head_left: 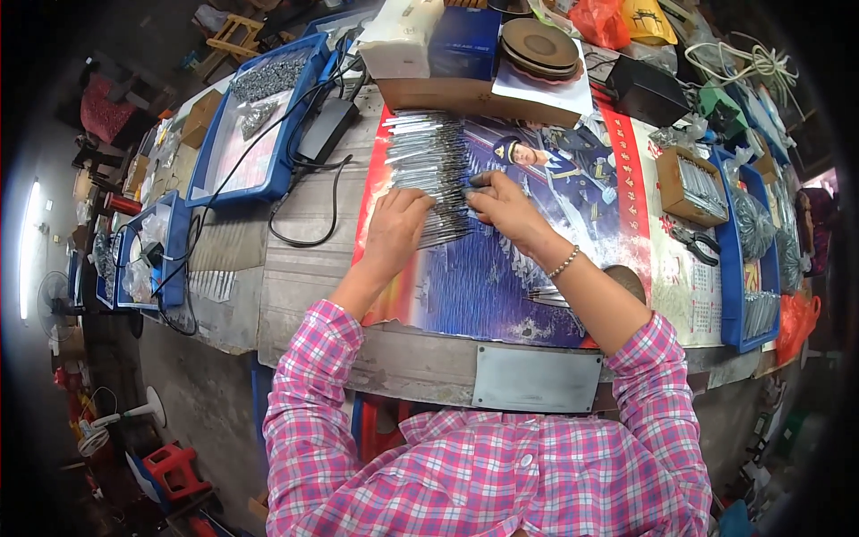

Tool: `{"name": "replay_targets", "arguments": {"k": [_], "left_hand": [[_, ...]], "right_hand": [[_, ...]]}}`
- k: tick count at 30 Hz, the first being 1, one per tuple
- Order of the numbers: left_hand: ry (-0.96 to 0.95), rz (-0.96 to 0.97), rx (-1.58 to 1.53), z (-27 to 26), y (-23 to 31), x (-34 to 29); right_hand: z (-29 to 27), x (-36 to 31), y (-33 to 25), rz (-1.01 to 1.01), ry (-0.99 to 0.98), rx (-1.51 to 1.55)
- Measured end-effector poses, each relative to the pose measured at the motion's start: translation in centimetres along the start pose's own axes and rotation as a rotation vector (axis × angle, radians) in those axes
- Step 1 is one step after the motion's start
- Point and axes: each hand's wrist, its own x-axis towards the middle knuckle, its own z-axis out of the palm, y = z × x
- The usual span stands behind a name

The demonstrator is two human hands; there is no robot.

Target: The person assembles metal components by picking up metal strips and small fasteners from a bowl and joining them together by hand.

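Note:
A long row of thin metal rods [420, 161], silver on the left and dark toward their right ends, lies side by side on a printed poster. My left hand [396, 225] rests at the left ends near the row's front, its fingers together and bent onto the rods. At the dark ends, my right hand [506, 208] has thumb and fingers closed in a pinch, with dark coverings on the fingertips. Exactly which rods each hand grips is hard to make out. Beneath my right forearm, a few more slim metal pieces [550, 295] lie on the poster.
Behind the rods stands a cardboard box [438, 97] carrying stacked round discs [540, 46]. A blue tray [255, 125] and a black power adapter [327, 131] with cables sit left. Rightward are a carton of rods [693, 186], pliers [696, 243] and another blue tray [735, 304].

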Motion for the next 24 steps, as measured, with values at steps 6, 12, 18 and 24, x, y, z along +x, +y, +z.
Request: {"name": "replay_targets", "arguments": {"k": [6,12,18,24], "left_hand": [[0.091,-0.031,-0.046,-1.2,0.0,-0.8],[0.144,-0.290,-0.152,-3.4,-0.7,-2.6],[0.121,-0.343,-0.172,-3.0,0.3,-3.3],[0.090,-0.419,-0.259,-3.8,2.5,-5.4]], "right_hand": [[-0.8,0.0,0.9,0.025,0.017,0.032],[0.3,0.9,1.8,-0.078,0.035,-0.062],[-1.0,-0.7,0.4,-0.084,0.114,-0.174],[-3.8,-2.6,3.2,-0.334,0.108,-0.368]]}}
